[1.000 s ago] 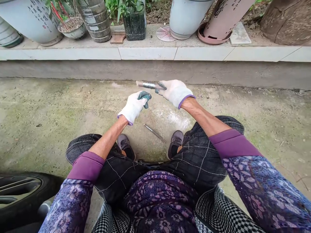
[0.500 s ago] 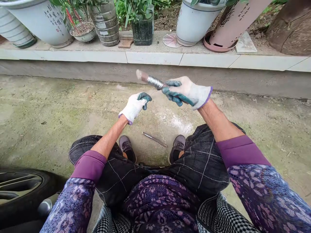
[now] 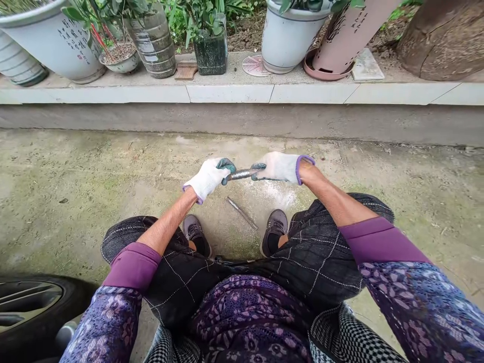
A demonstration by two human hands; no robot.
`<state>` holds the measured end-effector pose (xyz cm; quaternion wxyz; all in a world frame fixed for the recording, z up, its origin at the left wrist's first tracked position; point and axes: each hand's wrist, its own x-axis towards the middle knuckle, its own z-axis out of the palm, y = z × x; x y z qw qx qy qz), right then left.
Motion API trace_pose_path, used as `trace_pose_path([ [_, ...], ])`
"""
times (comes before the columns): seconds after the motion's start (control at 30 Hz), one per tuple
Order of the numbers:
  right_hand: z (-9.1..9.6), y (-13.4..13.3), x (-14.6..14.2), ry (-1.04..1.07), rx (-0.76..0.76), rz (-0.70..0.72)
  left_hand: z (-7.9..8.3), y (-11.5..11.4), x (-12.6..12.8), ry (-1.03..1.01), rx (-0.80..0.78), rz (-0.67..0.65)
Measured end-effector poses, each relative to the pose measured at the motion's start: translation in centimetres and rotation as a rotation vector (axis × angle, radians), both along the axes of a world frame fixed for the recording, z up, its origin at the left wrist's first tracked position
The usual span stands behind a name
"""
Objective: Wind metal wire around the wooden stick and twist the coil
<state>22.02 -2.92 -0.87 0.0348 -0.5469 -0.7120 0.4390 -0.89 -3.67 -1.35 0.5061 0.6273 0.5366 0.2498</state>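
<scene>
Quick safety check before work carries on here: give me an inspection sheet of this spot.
Surface: mossy grey concrete ground, with a pale powdery patch.
Job's things: short silver-wound metal bar, held between both hands.
Clutter: thin metal rod lying between the feet.
Hands: gloved left hand and gloved right hand, white with green palms, both grip the bar.
Cables: nothing seen.
Surroundings: white-faced concrete ledge bearing a white plant pot; black car tyre at lower left.
</scene>
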Motion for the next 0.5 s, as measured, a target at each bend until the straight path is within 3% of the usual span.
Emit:
trace_pose_path([
  [0.17, 0.2, 1.3, -1.6, -0.270, 0.351, -0.021, -0.1, -0.4, 0.3, -0.085, -0.032, 0.091],
  [0.27, 0.5, 2.0, -2.4, -0.225, 0.424, -0.072, 0.2, -0.6, 0.1, -0.194, -0.098, 0.120],
  [0.37, 0.8, 2.8, -2.8, -0.085, 0.413, -0.181, 0.5, -0.8, -0.3, -0.321, -0.149, 0.113],
  [0.5, 1.8, 2.6, -3.2, 0.217, 0.181, -0.309, 0.2, -0.5, -1.0, -0.337, -0.149, 0.124],
])
